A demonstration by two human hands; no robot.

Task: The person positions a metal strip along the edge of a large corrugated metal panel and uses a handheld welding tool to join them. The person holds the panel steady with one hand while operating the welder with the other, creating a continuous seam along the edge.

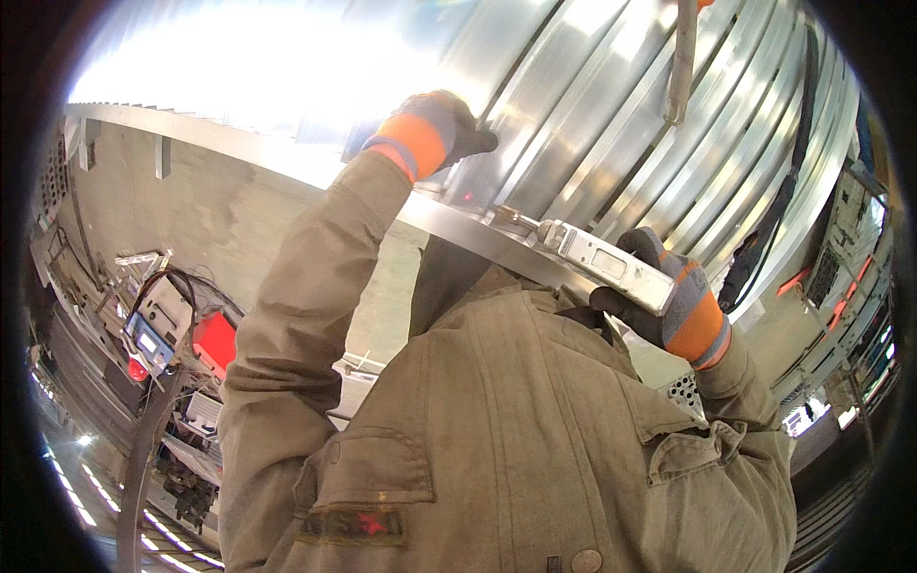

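Long shiny metal profiles (564, 124) lie side by side across a metal edge bar (516, 250). My left hand (430, 132), in a grey and orange glove with dark fingertips, rests on the profiles, with a finger stretched out to the right; it holds nothing visible. In my right hand (669, 298), gloved alike, is a white, box-shaped laser welding gun (607, 263). Dark fingers wrap its rear end. The gun's metal nozzle (516, 220) points left, close to the edge bar. A small red light spot (468, 197) shows on the metal near the nozzle.
A black sheathed cable (778, 201) runs down on the right. Upright over the profiles stands a metal bar (681, 67). At lower left are a machine with a display (153, 339) and a red box (215, 342). Strong glare covers the upper left.
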